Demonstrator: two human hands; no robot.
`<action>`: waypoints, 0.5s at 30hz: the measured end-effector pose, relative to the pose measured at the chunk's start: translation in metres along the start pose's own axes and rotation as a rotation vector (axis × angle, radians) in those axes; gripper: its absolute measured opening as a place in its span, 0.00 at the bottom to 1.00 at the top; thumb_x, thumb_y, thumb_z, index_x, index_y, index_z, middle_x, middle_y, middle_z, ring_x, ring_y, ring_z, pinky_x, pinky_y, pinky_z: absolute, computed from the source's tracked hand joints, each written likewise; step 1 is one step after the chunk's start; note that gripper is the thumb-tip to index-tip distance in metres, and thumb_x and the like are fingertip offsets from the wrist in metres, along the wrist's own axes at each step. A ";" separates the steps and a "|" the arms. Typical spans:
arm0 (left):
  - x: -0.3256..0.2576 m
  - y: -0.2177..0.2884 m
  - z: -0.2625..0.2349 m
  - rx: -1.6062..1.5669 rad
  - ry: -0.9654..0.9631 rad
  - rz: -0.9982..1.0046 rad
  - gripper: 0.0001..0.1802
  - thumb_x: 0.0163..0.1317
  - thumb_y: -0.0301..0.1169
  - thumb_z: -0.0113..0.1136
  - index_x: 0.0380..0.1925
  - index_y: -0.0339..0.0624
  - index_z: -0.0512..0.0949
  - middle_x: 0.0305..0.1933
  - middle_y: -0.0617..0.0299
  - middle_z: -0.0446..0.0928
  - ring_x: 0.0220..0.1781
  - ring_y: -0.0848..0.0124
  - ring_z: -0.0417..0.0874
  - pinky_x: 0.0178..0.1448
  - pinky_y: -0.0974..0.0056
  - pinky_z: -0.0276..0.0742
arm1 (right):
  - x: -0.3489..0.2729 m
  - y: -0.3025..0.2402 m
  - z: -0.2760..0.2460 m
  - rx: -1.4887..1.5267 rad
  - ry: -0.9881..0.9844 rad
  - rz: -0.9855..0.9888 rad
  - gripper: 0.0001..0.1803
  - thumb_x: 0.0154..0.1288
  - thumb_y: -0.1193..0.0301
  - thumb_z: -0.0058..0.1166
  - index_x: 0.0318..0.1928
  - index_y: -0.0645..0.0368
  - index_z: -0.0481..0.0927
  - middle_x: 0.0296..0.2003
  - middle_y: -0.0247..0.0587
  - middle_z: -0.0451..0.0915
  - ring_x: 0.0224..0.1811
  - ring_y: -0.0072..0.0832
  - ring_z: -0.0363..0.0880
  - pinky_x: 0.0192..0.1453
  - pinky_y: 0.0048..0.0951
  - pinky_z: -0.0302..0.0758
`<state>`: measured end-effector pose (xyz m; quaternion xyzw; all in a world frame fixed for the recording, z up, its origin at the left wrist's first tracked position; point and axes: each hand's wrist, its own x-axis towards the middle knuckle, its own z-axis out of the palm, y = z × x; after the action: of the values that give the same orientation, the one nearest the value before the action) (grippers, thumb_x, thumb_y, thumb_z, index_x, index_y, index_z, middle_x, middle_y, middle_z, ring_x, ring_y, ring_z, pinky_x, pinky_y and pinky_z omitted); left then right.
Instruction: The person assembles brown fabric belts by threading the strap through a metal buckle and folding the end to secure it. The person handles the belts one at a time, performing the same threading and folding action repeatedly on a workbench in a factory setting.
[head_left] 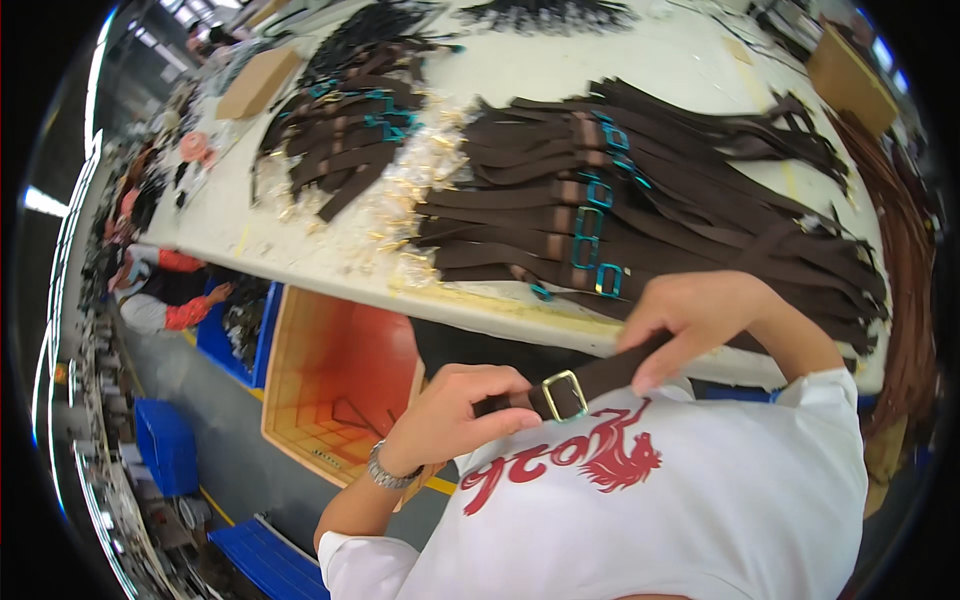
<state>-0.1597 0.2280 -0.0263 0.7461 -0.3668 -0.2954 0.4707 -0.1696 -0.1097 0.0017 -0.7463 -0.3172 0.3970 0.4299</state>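
Observation:
Close to my shirt, a dark brown belt (615, 375) with a gold-coloured square buckle (564, 396) stretches between my two hands. My left hand (462, 408), a metal watch on its wrist, pinches the belt just left of the buckle. On the other side, my right hand (690, 318) grips the strap between thumb and fingers. A bluish edge shows on the buckle's lower side. Beyond my hands, a pile of brown belts (720, 225) lies across the table (300, 245), several of them with blue-covered buckles (590, 222).
A second belt bundle (350, 130) lies at the far left, with clear plastic wrapping (425, 165) between the piles. Below the table stands an orange bin (345, 345). Blue crates (165, 445) are on the floor. A cardboard box (850, 80) stands far right. Another person (165, 290) works at the left.

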 end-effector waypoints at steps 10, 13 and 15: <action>0.012 -0.005 0.011 -0.233 0.022 -0.073 0.16 0.62 0.35 0.77 0.30 0.30 0.84 0.25 0.55 0.84 0.25 0.69 0.81 0.33 0.65 0.75 | 0.038 0.000 0.043 0.252 0.128 -0.077 0.13 0.76 0.64 0.63 0.41 0.63 0.88 0.29 0.34 0.88 0.28 0.20 0.83 0.36 0.27 0.78; 0.008 -0.032 0.034 -0.639 0.026 0.138 0.27 0.65 0.45 0.75 0.23 0.28 0.82 0.21 0.55 0.82 0.25 0.72 0.83 0.30 0.67 0.72 | 0.045 0.001 0.055 0.606 -0.003 -0.330 0.13 0.78 0.65 0.64 0.39 0.63 0.86 0.29 0.30 0.86 0.29 0.16 0.80 0.35 0.22 0.76; 0.004 -0.030 0.045 -0.891 0.015 0.040 0.26 0.67 0.44 0.74 0.23 0.28 0.82 0.21 0.57 0.82 0.25 0.72 0.84 0.29 0.66 0.72 | 0.050 0.004 0.057 0.665 -0.035 -0.330 0.13 0.78 0.65 0.65 0.38 0.62 0.87 0.29 0.28 0.86 0.29 0.15 0.80 0.34 0.21 0.75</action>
<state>-0.1850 0.2118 -0.0719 0.4654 -0.2148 -0.4098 0.7546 -0.1939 -0.0486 -0.0359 -0.4976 -0.2942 0.4164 0.7017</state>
